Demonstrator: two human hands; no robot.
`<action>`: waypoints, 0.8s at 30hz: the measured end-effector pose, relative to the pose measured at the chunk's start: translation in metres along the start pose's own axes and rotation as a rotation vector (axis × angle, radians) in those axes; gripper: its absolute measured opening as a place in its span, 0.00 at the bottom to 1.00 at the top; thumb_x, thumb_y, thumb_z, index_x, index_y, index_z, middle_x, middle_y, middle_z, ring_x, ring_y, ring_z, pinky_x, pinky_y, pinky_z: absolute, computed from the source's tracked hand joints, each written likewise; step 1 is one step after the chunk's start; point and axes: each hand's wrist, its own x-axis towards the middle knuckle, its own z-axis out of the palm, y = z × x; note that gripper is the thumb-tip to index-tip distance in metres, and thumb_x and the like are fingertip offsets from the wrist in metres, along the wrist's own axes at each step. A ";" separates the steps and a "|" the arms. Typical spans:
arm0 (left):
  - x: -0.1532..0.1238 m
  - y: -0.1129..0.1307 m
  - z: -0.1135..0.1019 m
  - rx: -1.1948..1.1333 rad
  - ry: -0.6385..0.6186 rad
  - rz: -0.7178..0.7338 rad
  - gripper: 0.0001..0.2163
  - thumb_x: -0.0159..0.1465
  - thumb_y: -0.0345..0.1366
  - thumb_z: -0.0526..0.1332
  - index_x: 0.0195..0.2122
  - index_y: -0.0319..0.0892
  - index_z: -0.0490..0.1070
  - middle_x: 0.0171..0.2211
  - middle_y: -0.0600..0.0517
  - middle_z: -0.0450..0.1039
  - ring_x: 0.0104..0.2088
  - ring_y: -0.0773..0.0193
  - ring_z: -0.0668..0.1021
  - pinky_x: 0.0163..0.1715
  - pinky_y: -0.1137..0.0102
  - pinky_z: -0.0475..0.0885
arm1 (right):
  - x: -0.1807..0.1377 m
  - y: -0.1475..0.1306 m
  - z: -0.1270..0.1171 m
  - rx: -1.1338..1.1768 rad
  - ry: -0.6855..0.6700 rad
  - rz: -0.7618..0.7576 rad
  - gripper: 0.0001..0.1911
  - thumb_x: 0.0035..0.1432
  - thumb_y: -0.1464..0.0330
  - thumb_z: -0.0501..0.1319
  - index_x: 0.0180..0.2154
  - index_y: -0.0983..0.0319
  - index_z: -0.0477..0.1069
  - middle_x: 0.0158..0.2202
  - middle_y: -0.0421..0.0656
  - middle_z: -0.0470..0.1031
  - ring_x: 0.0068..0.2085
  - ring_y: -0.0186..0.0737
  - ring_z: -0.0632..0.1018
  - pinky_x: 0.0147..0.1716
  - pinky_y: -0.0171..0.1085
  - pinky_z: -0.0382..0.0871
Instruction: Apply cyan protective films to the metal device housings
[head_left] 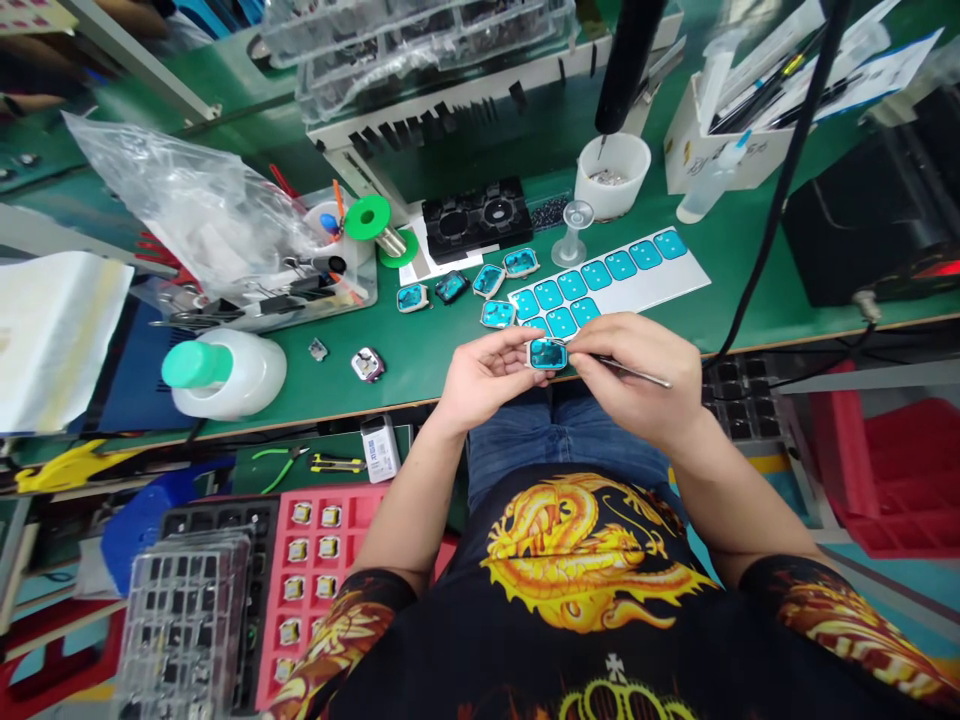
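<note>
My left hand (pixel 484 372) pinches a small square metal part with a teal film on it (pixel 547 354), held just above the front edge of the green bench. My right hand (pixel 637 375) is closed round thin metal tweezers (pixel 637 373), whose tips meet the part's right side. Just beyond my hands lies a white sheet of teal stickers (pixel 611 275). Several more teal-covered parts (pixel 487 280) lie on the green mat (pixel 420 350) left of the sheet. A bare silver part (pixel 367 364) rests further left.
A white bottle with a green cap (pixel 225 370) lies at the left. A clear plastic bag (pixel 187 200) and a tool tray sit behind it. A black fixture (pixel 476 215), a white cup (pixel 611 175) and a hanging screwdriver (pixel 626 65) stand behind. A pink tray of parts (pixel 315 580) sits below the bench.
</note>
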 end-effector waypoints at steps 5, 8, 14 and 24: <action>0.000 0.000 0.000 -0.058 -0.008 -0.005 0.24 0.55 0.34 0.83 0.54 0.42 0.85 0.40 0.49 0.87 0.36 0.61 0.88 0.43 0.65 0.88 | -0.006 -0.004 0.015 0.040 0.024 -0.052 0.09 0.66 0.76 0.68 0.44 0.58 0.83 0.42 0.45 0.87 0.44 0.43 0.88 0.46 0.43 0.85; 0.000 0.000 0.000 -0.078 -0.003 -0.010 0.25 0.54 0.34 0.84 0.54 0.42 0.85 0.40 0.48 0.88 0.36 0.61 0.88 0.43 0.65 0.88 | -0.009 -0.004 0.018 0.082 0.030 -0.044 0.10 0.66 0.77 0.68 0.44 0.58 0.83 0.41 0.44 0.87 0.44 0.43 0.88 0.46 0.44 0.85; 0.000 0.000 0.003 -0.096 -0.011 -0.081 0.27 0.55 0.39 0.84 0.56 0.40 0.84 0.38 0.47 0.86 0.37 0.60 0.88 0.47 0.63 0.85 | -0.012 -0.008 0.005 0.161 -0.023 0.018 0.14 0.62 0.79 0.71 0.45 0.56 0.84 0.42 0.42 0.87 0.43 0.42 0.88 0.48 0.42 0.84; 0.011 -0.011 -0.004 -0.232 -0.100 -0.124 0.34 0.51 0.41 0.86 0.58 0.37 0.83 0.43 0.42 0.84 0.41 0.55 0.88 0.51 0.56 0.84 | -0.015 0.010 -0.002 0.146 0.036 0.265 0.07 0.53 0.66 0.76 0.34 0.46 0.86 0.36 0.41 0.87 0.34 0.53 0.87 0.39 0.51 0.86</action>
